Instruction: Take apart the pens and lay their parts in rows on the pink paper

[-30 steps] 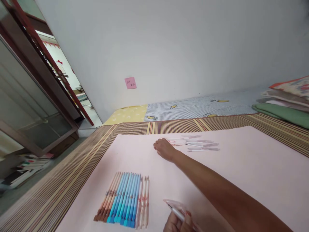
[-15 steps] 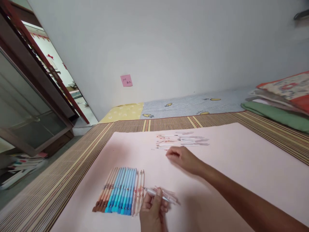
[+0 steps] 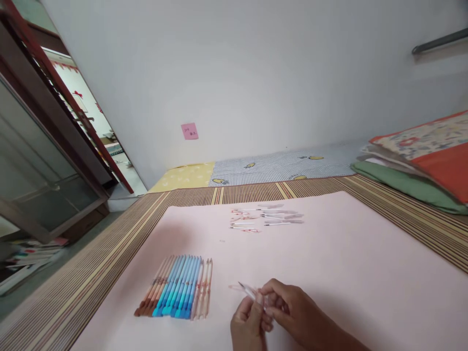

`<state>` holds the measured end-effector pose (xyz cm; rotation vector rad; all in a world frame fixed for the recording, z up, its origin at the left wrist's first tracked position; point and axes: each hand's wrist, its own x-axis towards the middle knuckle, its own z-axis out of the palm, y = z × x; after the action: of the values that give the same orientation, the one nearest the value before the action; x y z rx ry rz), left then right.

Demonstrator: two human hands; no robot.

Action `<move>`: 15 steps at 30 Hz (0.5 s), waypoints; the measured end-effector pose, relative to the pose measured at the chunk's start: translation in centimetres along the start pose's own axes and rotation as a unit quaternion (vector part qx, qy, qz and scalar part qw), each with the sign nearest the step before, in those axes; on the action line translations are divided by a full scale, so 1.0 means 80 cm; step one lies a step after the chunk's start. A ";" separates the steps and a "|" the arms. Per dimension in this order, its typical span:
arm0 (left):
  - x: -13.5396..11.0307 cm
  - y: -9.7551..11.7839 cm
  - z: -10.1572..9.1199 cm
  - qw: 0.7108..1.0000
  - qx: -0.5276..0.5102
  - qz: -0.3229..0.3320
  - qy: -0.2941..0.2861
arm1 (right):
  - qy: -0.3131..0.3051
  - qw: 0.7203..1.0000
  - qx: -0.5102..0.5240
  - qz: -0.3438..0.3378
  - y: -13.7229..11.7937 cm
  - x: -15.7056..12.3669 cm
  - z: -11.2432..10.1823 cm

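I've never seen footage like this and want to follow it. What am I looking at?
There is no machine here: these are a person's bare hands, seen by a camera worn on the head, looking forward and down. A pale pink sheet lies on a striped mat. On it sits a row of brown, blue and clear pens; farther away lie loose white refills and clear pieces. The left hand pinches a slim white pen part with a dark tip. The right hand is close against it; its exact grip is unclear.

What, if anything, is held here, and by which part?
The left hand holds a slim white pen piece behind its exposed dark tip. The right hand is close behind; whether it grips is unclear.
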<state>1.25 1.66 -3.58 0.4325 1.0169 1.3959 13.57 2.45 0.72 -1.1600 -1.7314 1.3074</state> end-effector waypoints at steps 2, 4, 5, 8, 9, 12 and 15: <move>0.001 -0.002 -0.002 1.000 0.021 0.003 0.003 | 0.005 1.000 -0.016 0.004 0.003 0.001 0.004; 0.001 -0.001 -0.004 0.999 0.033 0.007 0.004 | 0.012 0.999 -0.031 0.010 0.003 0.005 0.009; 0.002 0.000 -0.006 0.999 0.037 0.011 0.003 | 0.015 0.999 -0.041 0.012 0.002 0.008 0.012; 0.005 0.002 -0.011 0.999 0.040 0.020 -0.005 | 0.014 0.997 -0.076 0.018 -0.004 0.019 0.015; 0.006 0.002 -0.012 0.999 0.035 0.020 -0.004 | 0.010 0.995 -0.095 0.018 -0.006 0.024 0.012; 0.004 0.006 -0.011 0.999 0.005 0.008 0.036 | 0.003 0.984 -0.178 0.001 -0.011 0.052 -0.006; -0.007 0.011 -0.004 0.997 0.016 0.009 0.069 | 0.055 0.942 -0.331 -0.029 -0.009 0.099 -0.035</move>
<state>0.56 1.18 -2.88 0.3734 1.1506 1.4427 12.85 10.73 2.16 -1.4877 -2.1714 0.6036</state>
